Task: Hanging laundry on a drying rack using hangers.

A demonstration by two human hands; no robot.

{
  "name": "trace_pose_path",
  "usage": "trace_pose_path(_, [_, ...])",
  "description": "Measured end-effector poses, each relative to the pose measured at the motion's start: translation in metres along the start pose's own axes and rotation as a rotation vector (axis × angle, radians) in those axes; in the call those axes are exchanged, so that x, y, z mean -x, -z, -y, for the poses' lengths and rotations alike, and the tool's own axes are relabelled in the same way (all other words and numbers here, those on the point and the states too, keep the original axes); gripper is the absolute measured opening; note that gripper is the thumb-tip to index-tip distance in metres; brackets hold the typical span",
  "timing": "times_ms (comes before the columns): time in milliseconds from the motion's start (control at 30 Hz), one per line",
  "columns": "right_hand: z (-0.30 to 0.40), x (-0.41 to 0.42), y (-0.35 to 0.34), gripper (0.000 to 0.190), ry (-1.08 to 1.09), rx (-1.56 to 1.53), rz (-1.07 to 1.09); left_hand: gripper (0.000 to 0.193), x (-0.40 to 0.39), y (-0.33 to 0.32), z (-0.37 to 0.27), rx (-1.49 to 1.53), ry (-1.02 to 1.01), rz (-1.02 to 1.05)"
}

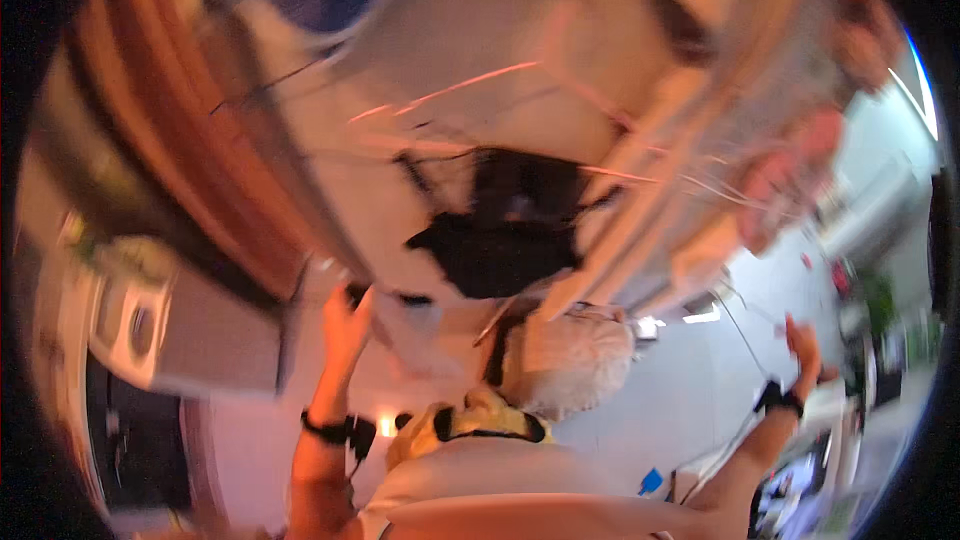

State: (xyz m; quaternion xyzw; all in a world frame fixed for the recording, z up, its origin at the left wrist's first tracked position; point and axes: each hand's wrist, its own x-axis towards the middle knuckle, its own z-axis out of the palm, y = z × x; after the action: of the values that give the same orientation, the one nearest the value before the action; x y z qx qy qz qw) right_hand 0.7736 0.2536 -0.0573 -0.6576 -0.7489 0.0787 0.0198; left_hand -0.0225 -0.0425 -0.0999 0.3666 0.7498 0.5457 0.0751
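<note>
My left hand (349, 322) is raised at the lower end of a long reddish-brown panel (195, 135). A small dark object (357, 292) shows between its thumb and fingers; blur hides whether they grip it. My right hand (804, 349) is held out to the far right over the pale floor (675, 375). Its fingers look partly curled, and no held object can be made out. Both wrists wear black bands. Between the hands lies a black, cloth-like item (502, 255), with a pale round cushion-like seat (574, 360) below it.
A white appliance with a round opening (139, 326) stands at the left. Thin cords (742, 330) run near my right arm. Green plants (877, 300) are at the right edge. A small blue object (650, 481) lies near my body. Much of the upper view is motion-blurred.
</note>
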Motion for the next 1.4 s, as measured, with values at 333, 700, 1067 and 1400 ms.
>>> trace_pose_path(333, [0.344, 0.075, -0.107, 0.019, 0.387, -0.803, 0.772, 0.029, -0.022, 0.066, -0.012, -0.335, 0.068, -0.365])
trace_pose_path(700, [0.644, 0.158, -0.12, 0.024, 0.84, -1.098, 1.194, 0.024, -0.024, 0.135, -0.004, -0.595, 0.006, -0.607])
trace_pose_path(1067, [0.725, 0.212, -0.142, 0.026, 0.894, -1.085, 1.25, 0.018, 0.008, 0.159, 0.007, -0.633, -0.08, -0.775])
trace_pose_path(1400, [0.767, 0.161, -0.118, 0.023, 0.731, -1.517, 1.041, 0.026, 0.064, 0.155, 0.046, -0.331, -0.077, -0.52])
